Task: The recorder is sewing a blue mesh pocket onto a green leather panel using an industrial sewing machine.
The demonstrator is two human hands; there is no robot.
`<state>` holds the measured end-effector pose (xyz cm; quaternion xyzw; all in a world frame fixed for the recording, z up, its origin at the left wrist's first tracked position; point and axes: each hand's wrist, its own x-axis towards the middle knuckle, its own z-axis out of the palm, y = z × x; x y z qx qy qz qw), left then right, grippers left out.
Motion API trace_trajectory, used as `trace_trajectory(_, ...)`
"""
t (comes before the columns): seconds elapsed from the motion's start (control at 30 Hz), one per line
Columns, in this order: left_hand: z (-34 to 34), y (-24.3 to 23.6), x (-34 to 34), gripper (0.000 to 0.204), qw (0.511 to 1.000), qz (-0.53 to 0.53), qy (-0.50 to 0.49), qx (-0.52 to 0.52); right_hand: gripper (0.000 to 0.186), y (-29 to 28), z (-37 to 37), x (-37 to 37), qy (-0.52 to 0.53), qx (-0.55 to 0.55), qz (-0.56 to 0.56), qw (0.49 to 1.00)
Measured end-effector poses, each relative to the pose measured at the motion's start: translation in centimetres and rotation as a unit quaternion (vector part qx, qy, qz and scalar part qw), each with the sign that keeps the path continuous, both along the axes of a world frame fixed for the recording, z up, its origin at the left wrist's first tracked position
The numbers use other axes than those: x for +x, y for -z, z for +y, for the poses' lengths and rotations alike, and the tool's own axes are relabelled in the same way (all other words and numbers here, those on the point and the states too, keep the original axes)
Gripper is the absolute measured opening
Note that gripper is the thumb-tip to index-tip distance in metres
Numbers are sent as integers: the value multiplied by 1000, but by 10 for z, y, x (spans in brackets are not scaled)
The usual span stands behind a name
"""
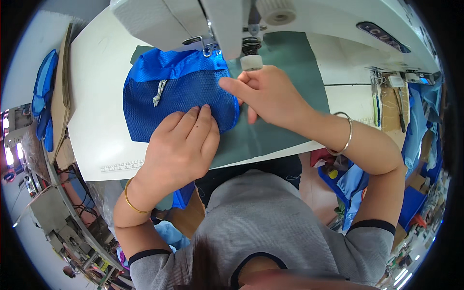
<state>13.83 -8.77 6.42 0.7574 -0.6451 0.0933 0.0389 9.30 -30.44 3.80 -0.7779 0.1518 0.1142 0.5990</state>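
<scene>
A blue drawstring pouch (pixel 145 113) with a dark mesh front lies on the green mat, its shiny upper band close to the metal presser foot (pixel 208 50) of a sewing machine. A short grey-white cord hangs from the band. My left hand (pixel 182 140) lies flat on the lower part of the mesh, fingers stretched and close together. At the pouch's right edge, my right hand (pixel 270 94) has its thumb over the border and its other fingers curled beside and partly beneath it. Part of its index finger is hidden behind a white knob (pixel 251 63).
The white machine head (pixel 164 21) overhangs the far side of the white table (pixel 94 111). A printed ruler scale (pixel 121 166) runs along its near left edge. Scissors and thin tools (pixel 377 94) lie at the right. Blue pieces (pixel 44 96) hang beyond the left edge.
</scene>
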Motion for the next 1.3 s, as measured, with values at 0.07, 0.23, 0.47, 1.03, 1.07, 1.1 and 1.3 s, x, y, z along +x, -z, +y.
trace_trajectory(0.07, -7, -7, 5, 29, 1000, 0, 9, 8, 29, 3, 0, 5, 6, 35, 58, 998)
trace_trajectory(0.23, -27, 6, 39, 31, 986, 142, -4, -92, 26, 8, 5, 6, 18, 190, 101, 976)
trace_trajectory(0.47, -38, 31, 30, 36, 988, 113, -72, -80, 24, 5, 9, 8, 19, 161, 116, 980)
trace_trajectory(1.03, -30, 50, 31, 36, 980, 109, -99, -137, 34, 53, -22, -10, -153, -323, -355, 864)
trace_trajectory(1.07, -29, 51, 30, 36, 978, 118, -98, -139, 34, 51, -22, -10, -163, -320, -357, 862)
trace_trajectory(1.1, -30, 52, 32, 36, 979, 109, -87, -147, 39, 48, -24, -10, -163, -320, -352, 864)
trace_trajectory(1.3, -32, 54, 44, 33, 980, 97, -71, -157, 44, 48, -23, -7, -162, -348, -330, 862)
